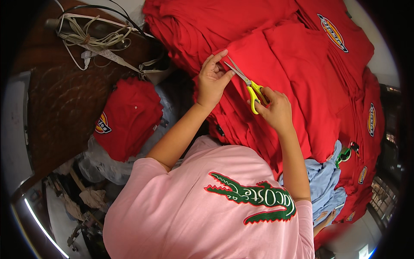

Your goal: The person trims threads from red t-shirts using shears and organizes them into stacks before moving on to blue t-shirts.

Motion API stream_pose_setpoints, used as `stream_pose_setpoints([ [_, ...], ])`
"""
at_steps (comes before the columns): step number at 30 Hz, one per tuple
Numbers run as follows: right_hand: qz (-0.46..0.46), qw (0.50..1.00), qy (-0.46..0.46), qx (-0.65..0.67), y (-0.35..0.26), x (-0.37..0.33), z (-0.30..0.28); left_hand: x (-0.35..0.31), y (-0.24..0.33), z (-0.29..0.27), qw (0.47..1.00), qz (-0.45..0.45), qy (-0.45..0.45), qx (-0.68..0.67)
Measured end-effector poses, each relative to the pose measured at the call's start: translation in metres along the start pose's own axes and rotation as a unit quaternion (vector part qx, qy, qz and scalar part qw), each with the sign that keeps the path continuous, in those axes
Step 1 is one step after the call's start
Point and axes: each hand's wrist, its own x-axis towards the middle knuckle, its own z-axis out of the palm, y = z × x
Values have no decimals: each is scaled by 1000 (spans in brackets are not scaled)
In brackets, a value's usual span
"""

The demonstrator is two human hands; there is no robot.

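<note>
By the right hand (pixel 278 108), yellow-green scissors (pixel 253 94) are gripped toward one o'clock, loops partly hidden; whether anything is pinched by the left hand (pixel 211 84), at twelve, cannot be told. Red garments (pixel 297 64) beneath are cut off at twelve.

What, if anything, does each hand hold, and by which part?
Right hand: yellow-handled metal scissors, by the handle loops. Left hand, over red fabric garments: whether it grips anything can't be told.
</note>
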Motion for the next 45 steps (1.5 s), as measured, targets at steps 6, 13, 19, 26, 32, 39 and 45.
stream_pose_setpoints([
  [6,0,1000,-11,28,-1,8,2,2,-4,-5,1000,-6,-12,13],
  [13,-5,1000,-8,24,12,6,7,4,-12,-6,999,-13,0,-32],
  [19,27,998,-20,48,7,3,15,4,-10,-9,998,-17,62,25],
  [26,-1,999,7,35,-7,15,16,5,3,-4,997,-18,49,-48],
  [32,-8,999,13,28,-13,15,18,4,8,-7,997,-18,52,-49],
  [39,150,979,52,130,7,-27,16,8,0,-9,992,-57,109,-5],
  [45,291,919,230,135,98,-176,-25,28,-23,-54,988,-125,58,73],
])
